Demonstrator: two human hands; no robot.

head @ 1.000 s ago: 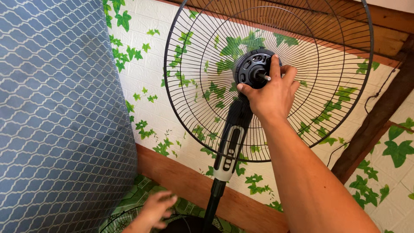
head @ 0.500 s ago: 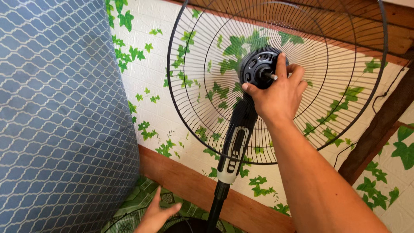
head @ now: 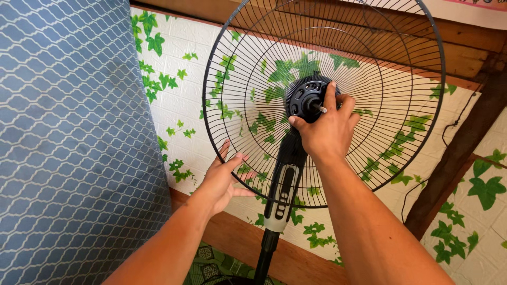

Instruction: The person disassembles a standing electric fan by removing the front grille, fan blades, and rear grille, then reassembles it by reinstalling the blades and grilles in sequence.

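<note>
A black standing fan has a round wire rear grill (head: 401, 79) with no blades on it. My right hand (head: 326, 129) is closed around the black motor hub (head: 305, 97) at the grill's centre, fingers beside the short metal shaft (head: 320, 108). My left hand (head: 227, 177) is raised to the lower left rim of the grill, fingers spread and touching the wires. Below the hub runs the fan's neck with a grey control panel (head: 282, 198), then the black pole (head: 264, 261).
A blue patterned mattress or cushion (head: 68, 142) stands upright at the left. Behind the fan is a white brick-pattern wall with green ivy leaves (head: 174, 121). A dark wooden post (head: 459, 153) leans at the right, and a wooden skirting board (head: 237, 243) runs low.
My left hand has risen from low near the floor up to the grill's lower left rim. The view has shifted slightly; my right hand stays on the hub.
</note>
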